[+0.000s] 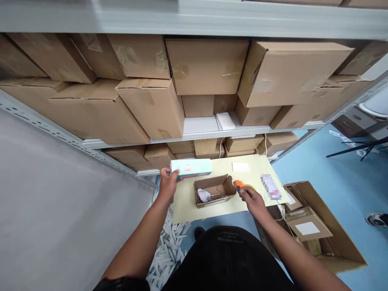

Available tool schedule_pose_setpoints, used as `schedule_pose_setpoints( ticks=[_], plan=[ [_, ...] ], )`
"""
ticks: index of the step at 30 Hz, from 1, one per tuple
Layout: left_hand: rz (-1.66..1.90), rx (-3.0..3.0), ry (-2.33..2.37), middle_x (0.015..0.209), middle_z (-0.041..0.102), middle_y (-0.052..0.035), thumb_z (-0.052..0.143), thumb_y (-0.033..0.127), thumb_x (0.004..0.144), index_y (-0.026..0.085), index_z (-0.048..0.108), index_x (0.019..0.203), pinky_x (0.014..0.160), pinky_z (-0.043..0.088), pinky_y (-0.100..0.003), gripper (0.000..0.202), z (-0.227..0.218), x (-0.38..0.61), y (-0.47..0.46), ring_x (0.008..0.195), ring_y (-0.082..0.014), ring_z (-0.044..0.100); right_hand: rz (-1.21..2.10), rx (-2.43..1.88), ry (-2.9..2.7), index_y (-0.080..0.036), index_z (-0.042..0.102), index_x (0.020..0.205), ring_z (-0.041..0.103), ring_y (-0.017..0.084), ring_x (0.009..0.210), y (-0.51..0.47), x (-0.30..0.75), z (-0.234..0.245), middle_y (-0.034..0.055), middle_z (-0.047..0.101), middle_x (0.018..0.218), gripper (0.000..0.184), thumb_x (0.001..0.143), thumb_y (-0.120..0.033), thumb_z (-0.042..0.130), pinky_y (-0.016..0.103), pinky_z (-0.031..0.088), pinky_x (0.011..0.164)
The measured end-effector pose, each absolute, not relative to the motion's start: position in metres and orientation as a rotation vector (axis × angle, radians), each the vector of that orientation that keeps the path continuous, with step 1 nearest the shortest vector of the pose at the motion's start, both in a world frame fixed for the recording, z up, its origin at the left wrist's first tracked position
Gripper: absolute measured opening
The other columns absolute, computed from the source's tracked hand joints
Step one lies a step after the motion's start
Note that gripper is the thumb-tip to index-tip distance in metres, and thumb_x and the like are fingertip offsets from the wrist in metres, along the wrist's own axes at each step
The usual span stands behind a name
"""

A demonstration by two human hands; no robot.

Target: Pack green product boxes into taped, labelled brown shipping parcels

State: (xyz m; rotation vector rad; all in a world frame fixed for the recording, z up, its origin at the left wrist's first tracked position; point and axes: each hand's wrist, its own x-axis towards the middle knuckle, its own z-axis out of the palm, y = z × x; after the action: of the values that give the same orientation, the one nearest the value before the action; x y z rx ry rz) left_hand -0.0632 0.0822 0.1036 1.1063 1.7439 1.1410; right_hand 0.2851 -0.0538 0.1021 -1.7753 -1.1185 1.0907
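Observation:
My left hand point(169, 184) is closed around one end of a long mint-green and white box point(194, 166), held up at the far left of the table. My right hand point(253, 201) grips a small orange tool point(238, 184) with a dark blue part; its exact kind is unclear. A curved yellow rim point(251, 187) shows just behind these fingers; I cannot tell whether it belongs to the tool. Between my hands, an open brown cardboard box point(214, 199) stands on the table. Crumpled white paper point(203, 195) lies inside it.
On the pale yellow table point(184, 210) lie a white card point(240, 167) and a pixelated phone-like item point(271, 186). Shelves packed with cardboard boxes point(207, 66) rise ahead. A large open carton point(339, 246) stands at right; paper strips point(168, 242) litter the floor. Another person's shoe point(376, 219) shows far right.

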Motion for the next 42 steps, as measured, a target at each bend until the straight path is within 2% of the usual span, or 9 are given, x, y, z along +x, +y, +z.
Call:
schedule_pose_setpoints(
  ticks=[3,12,18,21,26,30,33,36,42],
  plan=[
    [1.16,0.928,1.486,0.115,0.062,-0.0032,0.059,0.042,0.084,0.027,0.036,0.106,0.072,0.061,-0.033,0.035,0.1,-0.022,0.031,0.092,-0.0188,0.07,1.212,-1.651,-1.173,-0.022,0.068,0.11,0.068,0.026,0.094,-0.025,0.26,0.117,0.0051,0.075,0.099,0.048,0.09,-0.064,0.055,0.035,0.053,0.081],
    [0.649,1.356,1.604,0.113,0.07,-0.0101,0.055,0.045,0.095,0.023,0.049,0.113,0.094,0.05,-0.04,0.029,0.078,0.008,-0.009,0.107,-0.0263,0.068,0.947,-2.2,-1.588,-0.02,0.069,0.097,0.067,0.024,0.084,-0.015,0.264,0.099,0.0076,0.074,0.089,0.041,0.096,-0.056,0.049,0.029,0.041,0.069],
    [0.313,1.775,1.764,0.131,0.063,-0.0157,0.057,0.033,0.091,0.017,0.068,0.107,0.104,0.042,-0.039,0.025,0.062,0.003,-0.003,0.123,-0.0307,0.057,0.871,-2.295,-1.826,-0.016,0.065,0.122,0.068,0.028,0.103,-0.009,0.258,0.082,0.016,0.074,0.111,0.045,0.098,-0.05,0.048,0.031,0.043,0.077],
    [0.2,1.834,1.815,0.129,0.061,-0.0148,0.059,0.03,0.088,0.016,0.073,0.1,0.103,0.042,-0.04,0.022,0.047,0.003,-0.005,0.121,-0.0319,0.055,0.841,-2.356,-1.895,-0.017,0.061,0.126,0.068,0.028,0.101,-0.004,0.254,0.075,0.014,0.074,0.107,0.041,0.098,-0.045,0.051,0.031,0.043,0.077],
    [0.384,1.855,1.827,0.127,0.059,-0.0132,0.065,0.021,0.082,0.018,0.072,0.112,0.105,0.044,-0.041,0.03,0.033,-0.007,-0.013,0.118,-0.0309,0.055,0.701,-2.367,-1.896,-0.017,0.065,0.104,0.065,0.027,0.102,-0.012,0.258,0.058,0.014,0.07,0.111,0.02,0.091,-0.03,0.058,0.031,0.044,0.078],
    [0.762,1.655,1.857,0.141,0.049,-0.0139,0.073,0.019,0.075,0.02,0.056,0.139,0.114,0.04,-0.044,0.066,0.019,-0.018,-0.027,0.13,-0.0312,0.051,0.492,-2.24,-1.607,-0.016,0.061,0.116,0.059,0.03,0.115,-0.041,0.279,0.035,0.0161,0.062,0.122,0.036,0.087,-0.038,0.063,0.036,0.046,0.093],
    [0.897,1.27,1.82,0.154,0.037,-0.0182,0.077,0.024,0.074,0.02,0.028,0.158,0.108,0.048,-0.041,0.097,0.005,-0.018,-0.039,0.129,-0.0294,0.057,0.858,-2.189,-1.313,-0.018,0.061,0.113,0.059,0.031,0.112,-0.057,0.292,0.017,0.0127,0.063,0.117,0.045,0.083,-0.051,0.067,0.04,0.047,0.096],
    [0.902,0.993,1.754,0.162,0.034,-0.019,0.074,0.028,0.078,0.022,0.014,0.163,0.101,0.052,-0.036,0.104,-0.005,-0.009,-0.045,0.129,-0.0274,0.06,1.417,-2.039,-1.033,-0.021,0.064,0.098,0.061,0.029,0.107,-0.055,0.293,0.004,0.0082,0.066,0.107,0.036,0.078,-0.05,0.072,0.041,0.05,0.093],
    [0.763,0.886,1.747,0.135,0.069,-0.0134,0.061,0.032,0.089,0.018,0.056,0.142,0.098,0.054,-0.036,0.055,-0.009,0.011,-0.047,0.123,-0.0291,0.066,1.749,-1.823,-0.806,-0.023,0.061,0.099,0.067,0.022,0.103,-0.025,0.295,-0.009,0.0084,0.068,0.113,0.032,0.079,-0.046,0.071,0.032,0.058,0.08]
  ],
)
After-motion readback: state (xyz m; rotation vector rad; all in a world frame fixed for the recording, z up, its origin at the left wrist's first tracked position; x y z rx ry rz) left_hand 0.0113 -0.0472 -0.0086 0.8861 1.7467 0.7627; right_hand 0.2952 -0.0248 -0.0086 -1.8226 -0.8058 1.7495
